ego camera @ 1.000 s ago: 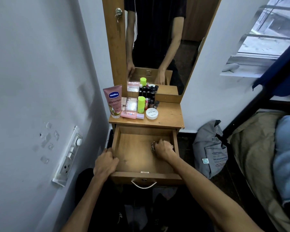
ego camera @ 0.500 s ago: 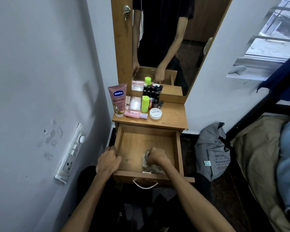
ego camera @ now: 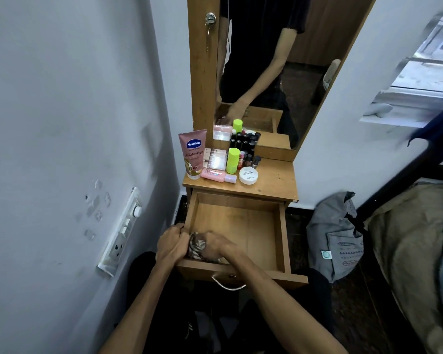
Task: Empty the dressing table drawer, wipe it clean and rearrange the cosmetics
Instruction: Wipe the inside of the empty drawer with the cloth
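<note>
The wooden drawer point(ego camera: 281, 226) of the dressing table stands pulled out, its floor bare. My right hand point(ego camera: 216, 247) grips a crumpled patterned cloth point(ego camera: 197, 245) in the drawer's front left corner. My left hand point(ego camera: 170, 245) grips the drawer's left front edge, right beside the cloth. On the tabletop point(ego camera: 274, 183) stand the cosmetics: a pink Vaseline tube point(ego camera: 192, 153), a lying pink bottle point(ego camera: 215, 175), a lime green bottle point(ego camera: 232, 160), a white round jar point(ego camera: 248, 175), compacts point(ego camera: 216, 159) and several small dark bottles point(ego camera: 251, 159).
A tall mirror point(ego camera: 279, 60) rises behind the tabletop. The wall on the left carries a switch and socket panel point(ego camera: 123, 233). A grey bag point(ego camera: 338, 236) sits on the dark floor to the right, beside a bed with bedding point(ego camera: 414, 238). The drawer's metal handle point(ego camera: 228, 284) faces me.
My right hand has carried the cloth from the drawer's middle right toward the front, then left into the front left corner. My left hand has stayed on the drawer's edge.
</note>
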### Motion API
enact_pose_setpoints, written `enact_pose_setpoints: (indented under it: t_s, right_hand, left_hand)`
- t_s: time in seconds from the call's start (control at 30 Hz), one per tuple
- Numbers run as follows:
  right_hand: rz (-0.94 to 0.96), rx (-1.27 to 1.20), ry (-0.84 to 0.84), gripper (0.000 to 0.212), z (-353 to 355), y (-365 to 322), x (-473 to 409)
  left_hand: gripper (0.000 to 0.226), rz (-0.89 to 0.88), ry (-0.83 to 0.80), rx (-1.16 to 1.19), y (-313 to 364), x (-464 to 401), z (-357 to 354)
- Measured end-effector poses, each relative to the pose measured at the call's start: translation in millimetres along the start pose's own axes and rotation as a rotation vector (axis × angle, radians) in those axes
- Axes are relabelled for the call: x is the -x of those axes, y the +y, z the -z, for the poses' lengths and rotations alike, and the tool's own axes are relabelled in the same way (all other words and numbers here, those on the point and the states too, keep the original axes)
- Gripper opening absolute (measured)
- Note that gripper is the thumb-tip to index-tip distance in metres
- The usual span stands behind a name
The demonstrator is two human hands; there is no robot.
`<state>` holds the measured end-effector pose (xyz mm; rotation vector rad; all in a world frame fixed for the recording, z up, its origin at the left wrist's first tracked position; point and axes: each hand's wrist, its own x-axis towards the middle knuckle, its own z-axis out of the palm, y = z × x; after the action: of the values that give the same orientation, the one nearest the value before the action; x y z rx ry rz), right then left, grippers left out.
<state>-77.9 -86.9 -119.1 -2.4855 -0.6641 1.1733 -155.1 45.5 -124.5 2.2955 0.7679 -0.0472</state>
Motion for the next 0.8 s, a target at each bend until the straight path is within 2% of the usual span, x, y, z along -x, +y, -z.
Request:
enact_pose_setpoints:
  t_s: [0.03, 0.13, 0.2, 0.3, 0.33, 0.37, 0.43, 0.5, 0.53, 0.57, 0.63, 0.8]
  right_hand:
    - [0.018, 0.004, -0.030, 0.044, 4, 3, 4]
    - [0.040, 0.054, -0.133, 0.061, 21, 5, 17]
    - [0.042, 0.011, -0.207, 0.059, 34, 12, 24]
    - [0.079, -0.333, -0.380, 0.035, 58, 27, 34]
    - [0.099, -0.456, -0.377, 0.032, 65, 29, 37]
    - [0.118, -0.533, -0.297, 0.031, 70, 28, 37]
    - [0.129, -0.552, 0.027, 0.033, 74, 19, 32]
    - [0.103, -0.467, 0.337, 0.043, 73, 3, 22]
    - [0.087, -0.402, 0.436, 0.050, 72, -7, 17]
    - [0.075, -0.340, 0.487, 0.056, 70, -16, 12]
    - [0.061, -0.228, 0.474, 0.060, 64, -33, 2]
    - [0.132, -0.072, 0.353, 0.042, 45, -53, 2]
  left_hand:
    - [0.038, -0.008, -0.004, -0.007, 0, 0, -1]
    - [0.035, -0.023, -0.009, -0.017, -1, 2, -2]
    - [0.035, -0.018, -0.007, -0.015, -1, 3, -3]
    - [0.038, 0.000, 0.011, 0.023, 0, 2, -1]
    - [0.039, 0.007, 0.028, 0.053, 0, 0, 0]
    - [0.040, 0.020, 0.050, 0.085, -1, -1, 1]
    - [0.039, 0.051, 0.104, 0.144, -2, -1, 0]
    - [0.037, 0.072, 0.161, 0.218, -2, 1, -1]
    - [0.036, 0.074, 0.190, 0.254, -3, 2, -1]
    - [0.035, 0.068, 0.218, 0.281, -3, 3, -1]
    - [0.031, 0.050, 0.270, 0.314, -3, 5, 1]
    - [0.027, 0.047, 0.386, 0.419, -5, 7, 5]
